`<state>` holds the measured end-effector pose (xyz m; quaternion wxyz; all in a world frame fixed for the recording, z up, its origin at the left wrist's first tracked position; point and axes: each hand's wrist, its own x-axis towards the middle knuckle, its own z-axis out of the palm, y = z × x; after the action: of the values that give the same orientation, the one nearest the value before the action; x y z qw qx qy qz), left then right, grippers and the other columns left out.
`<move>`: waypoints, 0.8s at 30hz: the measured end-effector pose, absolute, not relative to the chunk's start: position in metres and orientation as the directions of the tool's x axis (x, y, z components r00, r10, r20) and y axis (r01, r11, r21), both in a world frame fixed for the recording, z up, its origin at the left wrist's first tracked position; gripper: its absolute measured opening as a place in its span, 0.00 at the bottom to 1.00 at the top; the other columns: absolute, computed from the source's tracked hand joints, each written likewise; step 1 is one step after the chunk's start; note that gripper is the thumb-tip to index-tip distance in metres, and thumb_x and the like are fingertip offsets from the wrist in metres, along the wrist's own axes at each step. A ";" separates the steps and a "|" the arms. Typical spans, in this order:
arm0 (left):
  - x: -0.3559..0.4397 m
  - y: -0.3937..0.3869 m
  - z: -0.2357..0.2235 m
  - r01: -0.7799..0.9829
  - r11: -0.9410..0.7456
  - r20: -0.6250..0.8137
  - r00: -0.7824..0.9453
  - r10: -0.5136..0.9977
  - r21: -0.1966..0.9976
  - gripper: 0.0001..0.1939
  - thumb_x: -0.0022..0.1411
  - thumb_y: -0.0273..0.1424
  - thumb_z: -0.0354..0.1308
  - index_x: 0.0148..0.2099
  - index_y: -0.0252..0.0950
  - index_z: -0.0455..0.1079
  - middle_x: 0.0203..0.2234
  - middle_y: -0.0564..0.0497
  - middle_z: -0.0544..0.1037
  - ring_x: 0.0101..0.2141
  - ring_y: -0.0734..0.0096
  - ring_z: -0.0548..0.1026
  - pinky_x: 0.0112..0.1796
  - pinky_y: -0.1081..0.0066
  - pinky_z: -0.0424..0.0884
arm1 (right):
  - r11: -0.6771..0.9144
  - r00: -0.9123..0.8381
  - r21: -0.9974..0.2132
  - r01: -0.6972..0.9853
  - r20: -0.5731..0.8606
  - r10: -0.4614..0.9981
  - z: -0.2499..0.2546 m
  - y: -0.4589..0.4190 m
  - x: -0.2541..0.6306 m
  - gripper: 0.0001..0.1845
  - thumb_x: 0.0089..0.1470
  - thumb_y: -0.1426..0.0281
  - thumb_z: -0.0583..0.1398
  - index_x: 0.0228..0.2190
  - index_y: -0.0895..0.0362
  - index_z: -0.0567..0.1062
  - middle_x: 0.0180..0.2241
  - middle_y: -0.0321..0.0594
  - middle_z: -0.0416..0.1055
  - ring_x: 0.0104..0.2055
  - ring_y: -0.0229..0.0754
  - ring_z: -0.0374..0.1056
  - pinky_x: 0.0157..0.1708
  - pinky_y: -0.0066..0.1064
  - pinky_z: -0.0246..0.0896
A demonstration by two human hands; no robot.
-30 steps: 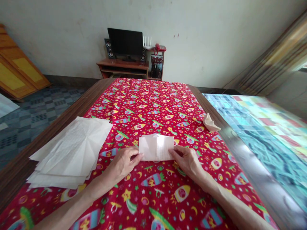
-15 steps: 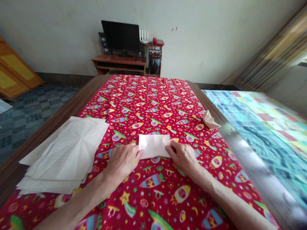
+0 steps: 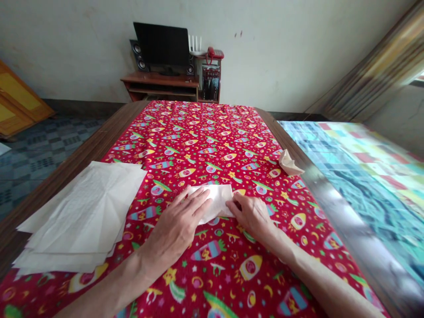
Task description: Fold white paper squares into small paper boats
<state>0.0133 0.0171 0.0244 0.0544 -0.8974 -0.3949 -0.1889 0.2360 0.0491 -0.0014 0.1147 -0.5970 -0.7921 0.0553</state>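
I have the folded paper [image 3: 220, 198] right of the paper stack [image 3: 86, 212], left hand [image 3: 180, 218] laid over it, fingers extended, right hand [image 3: 253, 216] pinching its edge; it seems partly folded, more shaping remaining

Rm. in a home, not a shop or wkshop.
Rocket-print tablecloth [image 3: 212, 128] on lg. wooden table [image 3: 96, 138]; sm. desk [image 3: 159, 80] vs. wall w/ monitor [image 3: 161, 44], spkrs [image 3: 137, 55], router [image 3: 196, 51] & red tel. [image 3: 217, 54]; orange/yel. cabinet [image 3: 20, 104] on L; curtain [image 3: 374, 73], patchwork-print spread [image 3: 380, 152] on R; tiled flr [image 3: 77, 134].
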 end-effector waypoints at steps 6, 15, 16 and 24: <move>0.024 0.005 0.024 0.707 -0.705 0.337 0.649 0.682 0.066 0.22 0.67 0.25 0.44 0.62 0.32 0.58 0.60 0.45 0.64 0.61 0.63 0.58 0.61 0.59 0.57 | 0.299 -0.275 -0.241 0.923 0.127 0.953 -0.002 0.048 0.238 0.16 0.60 0.62 0.53 0.24 0.56 0.69 0.19 0.34 0.68 0.20 0.34 0.61 0.23 0.28 0.38; 0.028 0.006 -0.004 0.710 -0.690 0.232 0.655 0.720 0.139 0.23 0.69 0.31 0.44 0.65 0.34 0.53 0.61 0.45 0.62 0.62 0.63 0.58 0.60 0.57 0.55 | 0.308 -0.285 -0.233 0.922 0.126 0.950 0.001 0.048 0.236 0.16 0.61 0.64 0.51 0.25 0.56 0.68 0.19 0.34 0.67 0.21 0.34 0.60 0.23 0.28 0.39; 0.027 0.006 -0.004 0.712 -0.688 0.227 0.653 0.722 0.140 0.23 0.69 0.31 0.44 0.65 0.34 0.54 0.61 0.46 0.62 0.62 0.63 0.57 0.60 0.57 0.55 | 0.309 -0.287 -0.231 0.923 0.123 0.950 0.001 0.048 0.236 0.16 0.61 0.64 0.51 0.25 0.56 0.68 0.19 0.34 0.67 0.21 0.34 0.60 0.23 0.28 0.39; 0.024 0.004 -0.006 0.713 -0.689 0.224 0.655 0.721 0.131 0.22 0.69 0.30 0.45 0.64 0.36 0.56 0.60 0.47 0.63 0.62 0.61 0.56 0.59 0.56 0.58 | 0.318 -0.297 -0.203 0.926 0.127 0.946 0.003 0.050 0.235 0.16 0.62 0.64 0.51 0.24 0.57 0.68 0.19 0.35 0.68 0.21 0.34 0.61 0.23 0.28 0.38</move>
<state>0.0245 0.0040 -0.0060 -0.0157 -0.9096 -0.3942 -0.1299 0.2347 0.0497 0.0029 0.1118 -0.5820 -0.8042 0.0455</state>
